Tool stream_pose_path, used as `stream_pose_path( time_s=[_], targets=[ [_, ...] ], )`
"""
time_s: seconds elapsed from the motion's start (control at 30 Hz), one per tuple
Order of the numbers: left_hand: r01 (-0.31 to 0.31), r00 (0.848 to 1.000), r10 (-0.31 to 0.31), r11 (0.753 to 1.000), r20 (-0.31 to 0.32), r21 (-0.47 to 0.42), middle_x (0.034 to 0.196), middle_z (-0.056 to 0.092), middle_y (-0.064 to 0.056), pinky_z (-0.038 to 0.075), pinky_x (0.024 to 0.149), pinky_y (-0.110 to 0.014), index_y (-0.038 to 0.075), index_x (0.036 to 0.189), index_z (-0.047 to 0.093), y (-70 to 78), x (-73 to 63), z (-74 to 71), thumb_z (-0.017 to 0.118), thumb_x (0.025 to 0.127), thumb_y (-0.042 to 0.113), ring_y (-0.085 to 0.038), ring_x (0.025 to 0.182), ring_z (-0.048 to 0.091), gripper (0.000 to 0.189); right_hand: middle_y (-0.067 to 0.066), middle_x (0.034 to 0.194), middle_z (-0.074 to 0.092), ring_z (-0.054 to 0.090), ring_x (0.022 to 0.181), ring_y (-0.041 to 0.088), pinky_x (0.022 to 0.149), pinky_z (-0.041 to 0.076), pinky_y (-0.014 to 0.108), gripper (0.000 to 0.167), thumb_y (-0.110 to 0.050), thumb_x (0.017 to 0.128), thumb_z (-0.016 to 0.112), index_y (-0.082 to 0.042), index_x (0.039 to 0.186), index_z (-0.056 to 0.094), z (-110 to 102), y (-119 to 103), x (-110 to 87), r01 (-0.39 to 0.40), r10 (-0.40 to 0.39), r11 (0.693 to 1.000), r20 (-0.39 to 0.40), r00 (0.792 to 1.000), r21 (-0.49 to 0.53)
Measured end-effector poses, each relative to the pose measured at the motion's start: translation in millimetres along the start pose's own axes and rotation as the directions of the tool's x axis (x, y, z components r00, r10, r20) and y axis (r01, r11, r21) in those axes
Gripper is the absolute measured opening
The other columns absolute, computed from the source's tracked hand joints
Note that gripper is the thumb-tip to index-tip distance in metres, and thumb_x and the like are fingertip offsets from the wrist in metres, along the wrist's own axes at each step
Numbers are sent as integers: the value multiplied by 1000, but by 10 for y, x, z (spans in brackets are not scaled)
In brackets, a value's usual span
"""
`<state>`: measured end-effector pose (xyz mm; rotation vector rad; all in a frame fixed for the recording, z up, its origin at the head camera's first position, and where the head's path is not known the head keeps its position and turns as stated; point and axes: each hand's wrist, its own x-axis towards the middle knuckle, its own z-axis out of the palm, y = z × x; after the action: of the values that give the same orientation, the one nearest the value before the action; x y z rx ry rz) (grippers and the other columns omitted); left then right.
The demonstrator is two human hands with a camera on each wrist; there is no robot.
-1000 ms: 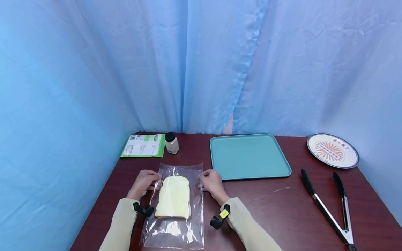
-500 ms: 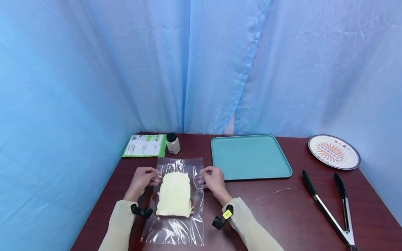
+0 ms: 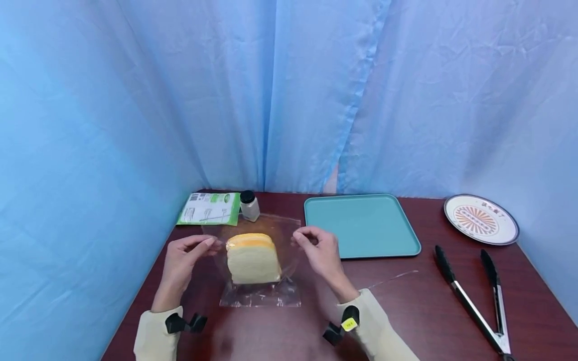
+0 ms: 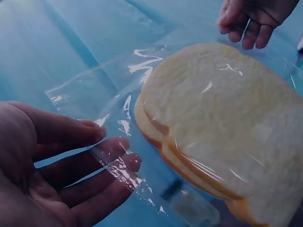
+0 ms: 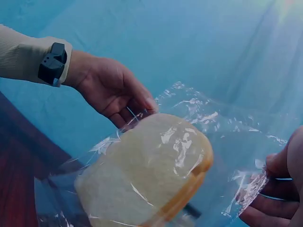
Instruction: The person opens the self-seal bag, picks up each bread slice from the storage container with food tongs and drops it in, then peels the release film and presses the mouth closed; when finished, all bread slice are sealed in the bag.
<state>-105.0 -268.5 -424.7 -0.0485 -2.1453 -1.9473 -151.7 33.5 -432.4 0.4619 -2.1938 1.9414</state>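
Slices of bread sit stacked inside a clear plastic bag, which is tilted up off the table with its far edge raised. On the left edge of the bag, my left hand pinches the film between thumb and fingers. The right edge is pinched by my right hand. From the left wrist view, the bread shows at least two slices with brown crusts, and the left thumb presses the film against the fingers. The right wrist view has the right hand gripping the crinkled film beside the bread.
A teal tray lies behind the right hand. Behind the bag stand a black-capped jar and a green-and-white packet. At the right are a patterned plate and spread tongs. A thin clear strip lies on the table.
Both hands have lifted the bag from the table and tilted it, so the bread's crust edge shows. The hands have moved farther apart. The bag's near edge has shifted away from me.
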Motion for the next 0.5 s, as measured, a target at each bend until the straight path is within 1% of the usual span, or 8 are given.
stream_pose_path(
  time_s=[0.07,0.17,0.2,0.27,0.33,0.43,0.5],
  targets=[
    [-48,999,48,999,-20,-4,86,78,8,59,76,-25,-14,105,70,103,-72,-4,64,95,4,-8,79,75,21,19,80,74,66,64,9,58,54,24,10,-7,94,67,-1,90,74,-60,-104,-19,102,-102,995,5,995,-16],
    [-107,993,107,994,-51,-13,87,78,7,59,77,-23,-16,104,70,208,-185,14,64,93,-2,-8,80,74,19,15,78,73,58,59,7,52,47,21,8,-6,93,68,-4,90,75,-127,-203,-59,227,-226,973,10,974,-34],
    [-121,991,120,992,-54,-19,87,78,6,58,77,-23,-18,103,69,222,-221,25,64,93,-3,-8,81,74,19,13,78,73,58,59,7,52,48,21,7,-6,93,68,-5,90,75,-138,-216,-72,252,-251,967,9,968,-46],
    [-138,989,136,989,-55,-42,88,79,5,58,77,-23,-21,103,67,220,-284,65,63,93,-5,-9,81,74,19,10,78,73,57,59,6,54,47,18,7,-6,93,68,-7,89,74,-158,-211,-100,272,-272,959,12,962,-77],
    [-161,986,156,984,-67,-78,89,79,3,58,77,-24,-23,103,66,192,-345,97,62,92,-8,-10,82,75,18,8,78,73,61,62,6,59,49,17,6,-5,92,69,-6,89,75,-166,-175,-126,306,-307,944,13,952,-121],
    [-212,975,201,970,-93,-120,90,79,1,58,78,-24,-22,102,66,157,-409,129,60,92,-12,-12,84,75,16,7,79,74,66,66,10,66,52,16,5,-3,90,70,-4,90,75,-173,-140,-150,398,-399,904,27,917,-160],
    [-242,968,229,961,-106,-134,91,79,-1,58,78,-24,-21,102,67,147,-425,147,59,91,-13,-12,85,76,16,8,80,75,70,71,14,71,54,17,6,1,88,71,-3,91,75,-182,-137,-156,462,-464,871,31,885,-164]
  ],
)
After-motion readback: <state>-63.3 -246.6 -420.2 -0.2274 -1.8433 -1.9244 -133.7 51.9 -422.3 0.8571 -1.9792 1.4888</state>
